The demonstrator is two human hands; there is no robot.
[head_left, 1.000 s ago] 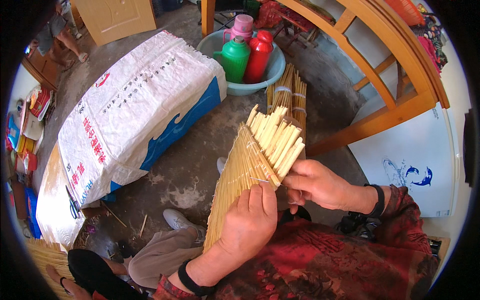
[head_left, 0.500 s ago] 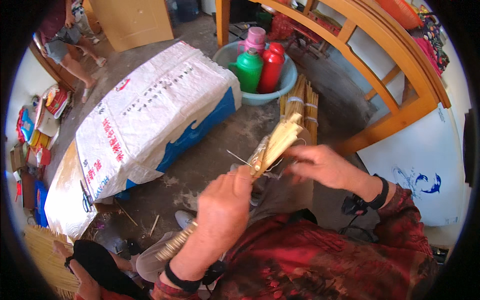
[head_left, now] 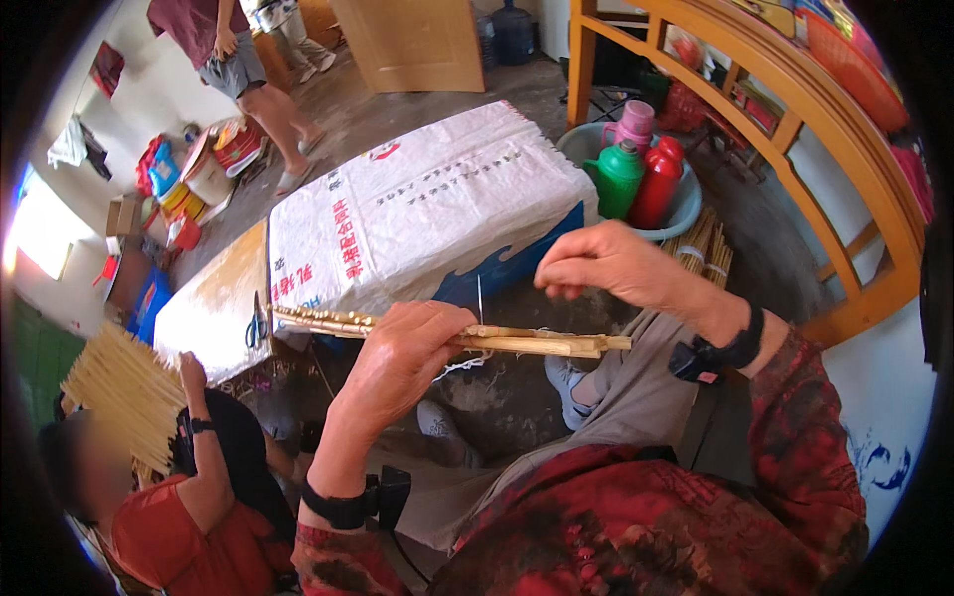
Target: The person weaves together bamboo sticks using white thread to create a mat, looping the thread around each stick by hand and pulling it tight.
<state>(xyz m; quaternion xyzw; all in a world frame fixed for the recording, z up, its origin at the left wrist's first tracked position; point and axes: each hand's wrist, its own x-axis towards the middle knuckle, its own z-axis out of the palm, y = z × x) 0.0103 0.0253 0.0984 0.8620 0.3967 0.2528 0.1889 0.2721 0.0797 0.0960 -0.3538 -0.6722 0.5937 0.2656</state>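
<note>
My left hand point(head_left: 412, 343) is closed round a bundle of pale dry stalks point(head_left: 556, 344), which lies level across my lap. Its cut ends point right, and a knobbly, row-like part point(head_left: 328, 320) sticks out on the left. From the stalks a thin white strand point(head_left: 479, 294) rises upright, while loose white thread point(head_left: 465, 366) hangs beneath. Above the bundle's right end, apart from it, my right hand point(head_left: 606, 266) is closed in a pinch. What its fingertips hold, if anything, is too small to make out.
A box-shaped thing under a white woven sack point(head_left: 427, 199) stands ahead, with scissors point(head_left: 256, 323) at its left. A basin point(head_left: 686, 204) holds flasks beside tied stalk bundles point(head_left: 701, 243). At lower left a co-worker point(head_left: 189, 507) holds a stalk mat point(head_left: 124, 387). A wooden frame point(head_left: 795, 139) stands right.
The bundle has turned from slanting away to lying level. My right hand has risen from beside the stalks and closed into a pinch. The view has shifted left, showing more of the co-worker.
</note>
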